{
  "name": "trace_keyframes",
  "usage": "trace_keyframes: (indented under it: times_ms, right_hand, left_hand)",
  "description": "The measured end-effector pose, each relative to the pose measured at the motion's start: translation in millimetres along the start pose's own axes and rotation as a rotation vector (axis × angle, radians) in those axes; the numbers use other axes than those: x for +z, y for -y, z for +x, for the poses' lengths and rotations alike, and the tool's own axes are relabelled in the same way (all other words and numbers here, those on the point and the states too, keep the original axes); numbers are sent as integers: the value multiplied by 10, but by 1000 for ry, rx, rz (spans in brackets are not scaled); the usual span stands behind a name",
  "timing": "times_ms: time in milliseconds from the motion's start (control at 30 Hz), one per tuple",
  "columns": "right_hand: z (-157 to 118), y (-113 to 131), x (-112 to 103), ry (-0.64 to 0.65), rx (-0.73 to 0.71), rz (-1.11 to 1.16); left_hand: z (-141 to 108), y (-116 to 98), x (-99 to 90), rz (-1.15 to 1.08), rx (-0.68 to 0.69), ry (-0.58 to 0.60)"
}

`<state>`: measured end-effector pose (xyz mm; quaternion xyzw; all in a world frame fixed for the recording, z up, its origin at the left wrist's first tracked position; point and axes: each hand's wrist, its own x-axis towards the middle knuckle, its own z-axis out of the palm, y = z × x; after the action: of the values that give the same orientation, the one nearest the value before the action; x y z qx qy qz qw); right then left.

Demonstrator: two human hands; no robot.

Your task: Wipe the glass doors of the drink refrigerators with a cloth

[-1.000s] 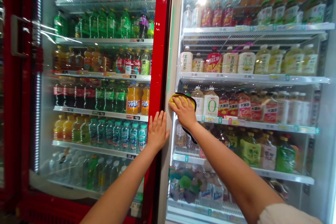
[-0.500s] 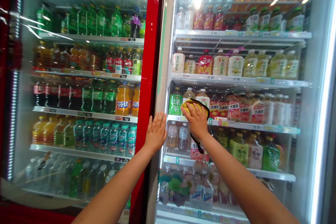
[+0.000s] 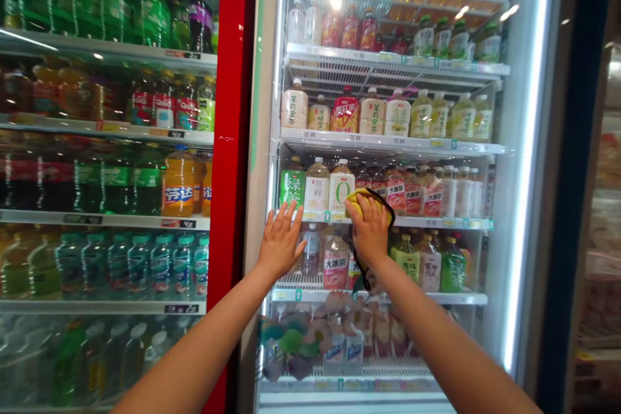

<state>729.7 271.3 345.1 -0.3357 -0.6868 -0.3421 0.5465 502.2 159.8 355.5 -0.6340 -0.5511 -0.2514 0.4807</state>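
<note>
A yellow cloth with a black edge (image 3: 359,198) is in my right hand (image 3: 371,233), pressed to the glass door of the right fridge. Part of the cloth hangs below my palm, half hidden by the wrist. My left hand (image 3: 281,240) lies with fingers spread near the left side of the same glass, holding nothing. Behind the glass, between the hands, stand a white bottle with a green ring (image 3: 342,186) and a green tea bottle (image 3: 294,181). A pink-labelled bottle (image 3: 336,262) shows on the shelf below.
A red fridge frame (image 3: 231,142) stands left, with shelves of green and orange bottles (image 3: 178,184) behind its glass. A bright light strip (image 3: 528,155) runs down the right fridge's far side. Flower-like shapes (image 3: 295,343) show low on the glass. More shelving (image 3: 601,239) is at far right.
The view has swung right. My left hand has moved from the door's frame edge onto the glass. My right hand, still with the cloth, has slid rightward across the glass.
</note>
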Motion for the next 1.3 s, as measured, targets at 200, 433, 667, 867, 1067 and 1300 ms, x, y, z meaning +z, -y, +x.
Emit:
trace_keyframes:
  times_ms: [200, 433, 667, 867, 1067, 1300]
  right_hand:
    - [-59, -45, -22, 73, -229, -2]
    - [-53, -394, -120, -40, 88, -52]
    - [-206, -334, -72, 110, -242, -43]
    - [-160, -915, -191, -19, 146, -31]
    - [-642, -884, -177, 27, -28, -64]
    - [-236, -1405, -370, 37, 169, -91]
  left_hand:
    - [119, -260, 98, -27, 22, 24]
    - [240, -515, 151, -31, 31, -17]
    - [249, -724, 235, -80, 32, -50]
    - [341, -928, 318, -104, 82, -62]
    - [389, -1190, 356, -110, 122, -42]
    - [557, -1512, 362, -120, 145, 4]
